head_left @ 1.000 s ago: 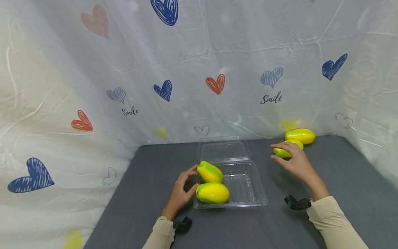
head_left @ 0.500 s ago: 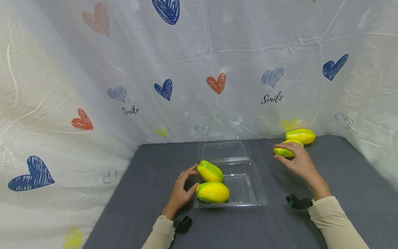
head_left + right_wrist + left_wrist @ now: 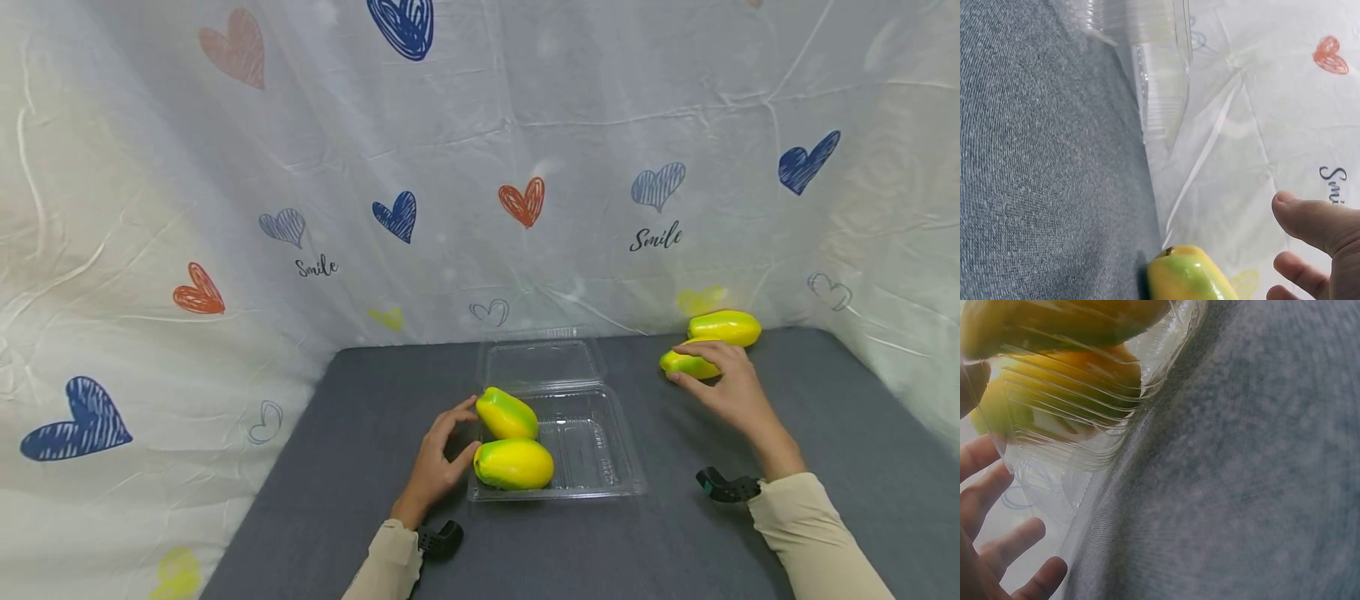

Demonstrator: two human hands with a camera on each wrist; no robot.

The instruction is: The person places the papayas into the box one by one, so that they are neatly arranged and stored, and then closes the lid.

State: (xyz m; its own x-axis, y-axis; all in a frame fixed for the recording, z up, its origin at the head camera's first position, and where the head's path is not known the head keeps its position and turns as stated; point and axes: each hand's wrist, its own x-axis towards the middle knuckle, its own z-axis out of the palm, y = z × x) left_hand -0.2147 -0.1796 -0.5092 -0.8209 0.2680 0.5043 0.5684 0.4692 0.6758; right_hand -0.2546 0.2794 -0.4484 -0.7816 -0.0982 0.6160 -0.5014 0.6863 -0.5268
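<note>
A clear plastic clamshell container (image 3: 588, 442) lies with its lid (image 3: 540, 362) folded back. Inside its left half are two yellow-green papayas, the farther one (image 3: 507, 414) and the nearer one (image 3: 513, 464). My left hand (image 3: 435, 458) is at the container's left rim, fingers spread; the left wrist view shows fingertips at the clear wall. At the back right, my right hand (image 3: 731, 390) hovers over a papaya (image 3: 677, 363), thumb and fingers apart and partly hiding it. In the right wrist view a gap separates that hand (image 3: 1322, 244) from the papaya (image 3: 1188, 278).
Another papaya (image 3: 724, 328) lies behind the one by my right hand, against the white curtain (image 3: 450, 275) with printed hearts. Grey cloth (image 3: 360, 400) covers the table. Black bands are on both wrists.
My right hand has shifted slightly to the right over the nearer loose papaya. The left hand, container and papayas have stayed where they were.
</note>
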